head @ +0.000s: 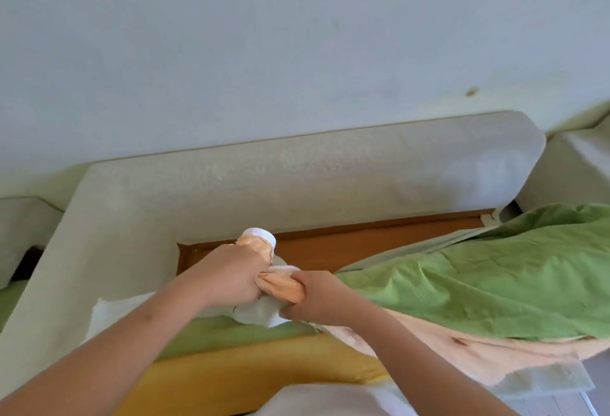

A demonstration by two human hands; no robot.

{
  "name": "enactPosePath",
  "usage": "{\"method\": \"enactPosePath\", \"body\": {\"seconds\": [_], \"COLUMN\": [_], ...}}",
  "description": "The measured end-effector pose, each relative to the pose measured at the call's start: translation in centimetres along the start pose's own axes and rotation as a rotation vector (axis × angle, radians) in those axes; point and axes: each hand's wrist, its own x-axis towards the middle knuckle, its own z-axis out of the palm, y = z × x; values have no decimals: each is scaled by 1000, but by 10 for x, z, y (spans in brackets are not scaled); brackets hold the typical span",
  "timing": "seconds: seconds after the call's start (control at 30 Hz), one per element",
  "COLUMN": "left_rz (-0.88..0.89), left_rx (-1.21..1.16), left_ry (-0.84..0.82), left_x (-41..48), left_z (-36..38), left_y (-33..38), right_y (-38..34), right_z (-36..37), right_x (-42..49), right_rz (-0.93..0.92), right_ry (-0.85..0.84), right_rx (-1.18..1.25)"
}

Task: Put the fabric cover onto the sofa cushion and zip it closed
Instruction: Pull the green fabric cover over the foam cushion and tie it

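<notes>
gripping the cushion corner, left hand and right hand both curl tight; yanking could rip the cover (it lies bunched).

Bare left hand, right hand; forearms bare.

Green cover cut off at rt edge — cushion mostly hidden beneath.
</notes>
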Motion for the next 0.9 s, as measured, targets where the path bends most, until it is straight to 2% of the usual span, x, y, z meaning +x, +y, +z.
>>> {"method": "enactPosePath", "body": {"seconds": [0.07, 0.13, 0.23, 0.27, 0.33, 0.43, 0.57, 0.63, 0.77, 0.83, 0.9], "left_rz": [-30, -60, -84, -83, -59, -140, -215, -252, -72, 0, 50], "left_rx": [-193, -378, -475, -488, -546, -682, -590, -547, -333, -256, -286], "left_ry": [-87, -343, -638, -678, -639, -436, -93, 26, -39, -126, -183], "left_x": [-44, -72, -74, -70, -64, -67, -69, -70, -88, -96, -99], "left_z": [-14, -16, 3, 10, 12, 10, 38, 51, 68, 84, 98], "left_y": [-8, -5, -2, -4, -13, -40, -106, -143, -194, -215, -227], "right_y": [-19, -27, -32, -34, -46, -71, -107, -127, -173, -189, -200], "right_z": [-27, -30, 4, 23, 56, 81, 102, 114, 128, 132, 135], "right_x": [-16, -11, 26, 39, 57, 81, 111, 121, 132, 137, 139], "right_rz": [0, 110, 335, 374, 422, 413, 338, 286, 154, 130, 101], "right_ry": [-199, -270, -71, -78, -150, -146, -21, 63, 186, 177, 174], "right_rx": [221, 343, 24, -21, -43, -2, 41, 237, 437, 449, 354]}}
